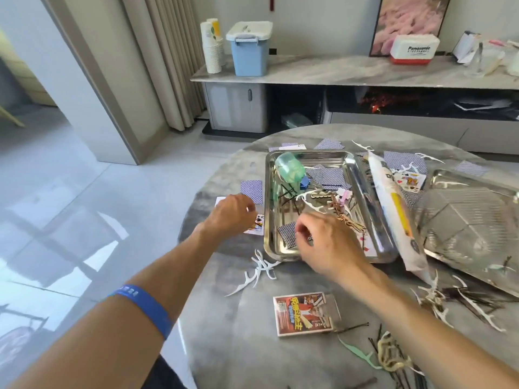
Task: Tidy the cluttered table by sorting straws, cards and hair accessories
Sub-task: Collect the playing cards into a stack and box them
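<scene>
Here the left hand (231, 213) hovers over a face-up card (257, 226) on the desk (224, 318), just left of the tray (270, 192); its fingers curl down, and whether they pinch the card I cannot tell. The right hand (325, 244) reaches into the tray's near end, fingers loosely curled above a face-down card (288, 237). A card box (303, 314) lies nearer.

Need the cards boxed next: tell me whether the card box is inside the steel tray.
No, the card box lies on the table, outside the steel tray.
</scene>
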Action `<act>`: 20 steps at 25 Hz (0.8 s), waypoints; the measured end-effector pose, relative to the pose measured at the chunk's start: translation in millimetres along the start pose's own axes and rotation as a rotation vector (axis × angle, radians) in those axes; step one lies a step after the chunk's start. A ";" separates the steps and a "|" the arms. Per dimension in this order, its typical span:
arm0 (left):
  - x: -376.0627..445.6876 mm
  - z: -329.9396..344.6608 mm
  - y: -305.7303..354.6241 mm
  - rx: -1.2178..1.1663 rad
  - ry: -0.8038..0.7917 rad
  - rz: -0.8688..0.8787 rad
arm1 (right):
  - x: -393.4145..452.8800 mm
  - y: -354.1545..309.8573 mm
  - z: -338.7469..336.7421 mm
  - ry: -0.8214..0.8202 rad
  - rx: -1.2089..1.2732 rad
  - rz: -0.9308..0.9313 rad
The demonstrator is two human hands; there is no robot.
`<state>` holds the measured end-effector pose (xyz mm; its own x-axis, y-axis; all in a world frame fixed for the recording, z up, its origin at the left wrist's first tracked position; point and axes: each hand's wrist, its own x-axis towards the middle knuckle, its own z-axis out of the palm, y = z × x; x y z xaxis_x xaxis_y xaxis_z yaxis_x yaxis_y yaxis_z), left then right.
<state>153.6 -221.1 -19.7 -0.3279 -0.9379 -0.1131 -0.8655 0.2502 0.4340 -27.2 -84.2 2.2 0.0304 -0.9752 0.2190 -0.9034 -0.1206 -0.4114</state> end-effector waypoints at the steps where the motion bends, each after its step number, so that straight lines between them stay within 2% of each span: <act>1: 5.3 -3.8 -10.0 0.121 -0.012 0.038 | 5.1 -6.6 9.7 -0.031 0.009 -0.036; 3: 10.7 -0.9 -28.7 0.236 -0.045 0.087 | 16.8 -17.6 25.7 -0.071 -0.023 -0.101; 6: 13.9 13.3 -44.3 0.210 -0.045 0.090 | 34.1 -28.8 39.6 -0.074 -0.064 -0.177; 9: 20.8 5.9 -66.9 0.073 0.062 0.145 | 47.9 -39.9 49.7 -0.064 -0.053 -0.192; 12: 19.7 -2.7 -85.5 -0.199 0.144 0.195 | 64.9 -50.0 62.9 -0.085 -0.057 -0.191; 14: 17.3 -2.9 -88.8 -0.205 0.242 0.096 | 74.8 -59.2 76.6 -0.141 -0.108 -0.180; 15: 16.4 -2.7 -90.7 -0.148 0.270 -0.018 | 78.4 -64.9 84.5 -0.189 -0.145 -0.150; 17: 16.6 -3.3 -97.0 -0.134 0.227 -0.262 | 84.0 -74.5 98.0 -0.296 -0.216 -0.091; 20: 20.0 -6.8 -108.2 -0.361 0.152 -0.465 | 88.7 -83.0 112.1 -0.354 -0.137 -0.129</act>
<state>243.3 -268.5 -62.9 0.1346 -0.9599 -0.2460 -0.7133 -0.2662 0.6483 98.4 -181.5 -43.4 0.2715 -0.9601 -0.0671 -0.9304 -0.2440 -0.2736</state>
